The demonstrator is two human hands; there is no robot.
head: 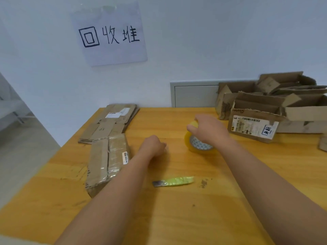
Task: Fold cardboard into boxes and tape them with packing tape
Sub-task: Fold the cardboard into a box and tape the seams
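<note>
yellow tape roll [198, 147] under right hand [210, 129]

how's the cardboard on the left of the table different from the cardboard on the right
The left cardboard stack lies flattened in overlapping sheets; the right cardboard boxes stand opened up, with flaps raised.
The left cardboard stack sits low against the table; the right cardboard boxes are heaped higher against the wall.
The flat piece nearest the left hand shows glossy tape; the front box on the right has a torn rim.
Both are brown, used cardboard carrying shipping labels.
</note>
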